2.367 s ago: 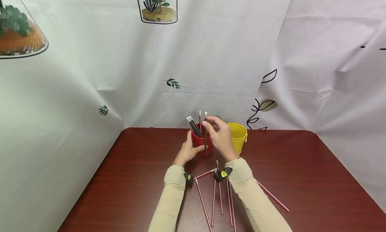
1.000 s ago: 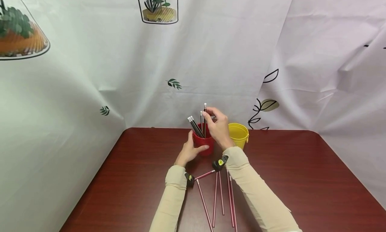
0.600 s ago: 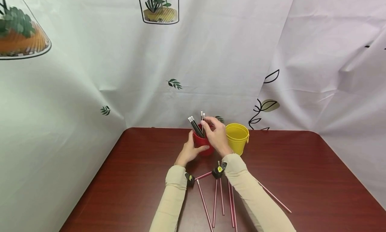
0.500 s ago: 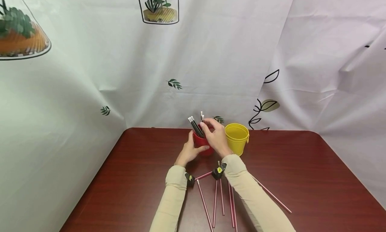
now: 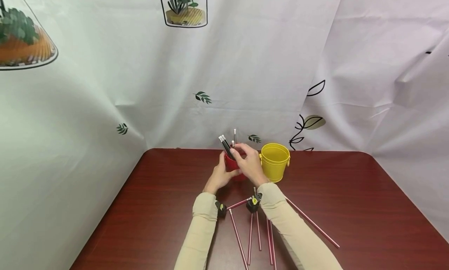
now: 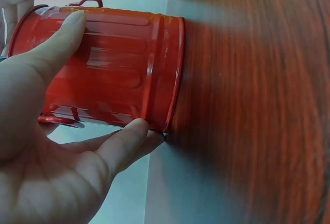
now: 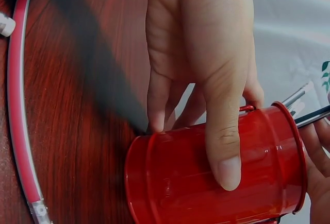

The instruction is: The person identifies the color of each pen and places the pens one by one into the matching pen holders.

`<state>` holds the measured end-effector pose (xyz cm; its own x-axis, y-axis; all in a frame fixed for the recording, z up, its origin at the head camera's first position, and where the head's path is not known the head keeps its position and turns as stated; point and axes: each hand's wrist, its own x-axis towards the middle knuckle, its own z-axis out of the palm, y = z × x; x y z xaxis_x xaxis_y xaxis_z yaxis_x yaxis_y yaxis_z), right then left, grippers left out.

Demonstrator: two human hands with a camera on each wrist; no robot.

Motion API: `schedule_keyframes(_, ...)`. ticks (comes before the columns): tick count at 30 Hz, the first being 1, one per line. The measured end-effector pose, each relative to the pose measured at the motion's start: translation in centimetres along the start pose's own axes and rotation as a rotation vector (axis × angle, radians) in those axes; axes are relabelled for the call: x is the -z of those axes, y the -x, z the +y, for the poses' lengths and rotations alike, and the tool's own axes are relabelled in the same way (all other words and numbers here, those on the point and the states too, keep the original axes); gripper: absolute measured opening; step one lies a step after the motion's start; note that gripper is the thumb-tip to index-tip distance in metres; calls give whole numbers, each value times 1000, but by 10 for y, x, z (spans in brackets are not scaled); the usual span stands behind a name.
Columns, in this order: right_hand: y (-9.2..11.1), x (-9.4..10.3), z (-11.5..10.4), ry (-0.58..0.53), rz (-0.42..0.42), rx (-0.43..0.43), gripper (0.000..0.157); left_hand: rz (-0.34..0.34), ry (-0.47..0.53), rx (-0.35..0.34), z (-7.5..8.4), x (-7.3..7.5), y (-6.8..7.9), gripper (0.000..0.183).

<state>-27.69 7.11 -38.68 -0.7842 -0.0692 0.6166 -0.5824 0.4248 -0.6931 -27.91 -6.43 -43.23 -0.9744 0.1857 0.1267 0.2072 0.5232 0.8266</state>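
In the head view, my left hand (image 5: 217, 178) grips a small red metal bucket (image 5: 231, 164); its thumb lies across the side in the left wrist view. Several black pencils (image 5: 226, 147) with white erasers lean left inside the bucket, and another black pencil (image 5: 235, 135) stands more upright at the back. Over the rim, my right hand (image 5: 251, 165) pinches a black pencil (image 5: 233, 143) near its eraser end, the lower part hidden in the bucket. The right wrist view shows the red bucket (image 7: 252, 167) with right-hand fingers (image 7: 322, 139) beside the rim.
A yellow bucket (image 5: 275, 162) with side handles stands just right of the red one. Several pink pencils (image 5: 238, 238) lie scattered on the dark red-brown table (image 5: 147, 207), between and under the forearms, one (image 5: 312, 221) farther right. A white printed cloth (image 5: 245, 67) hangs behind.
My right hand lifted a black pencil from in front of the red bucket to above its rim, then lowered it inside. My left hand has stayed on the bucket.
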Motion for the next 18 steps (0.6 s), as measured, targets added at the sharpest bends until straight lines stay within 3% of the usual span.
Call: schedule_keyframes(18, 7, 6, -2, -25, -17, -72, 25, 1, 9, -4, -2, -2, -1, 93)
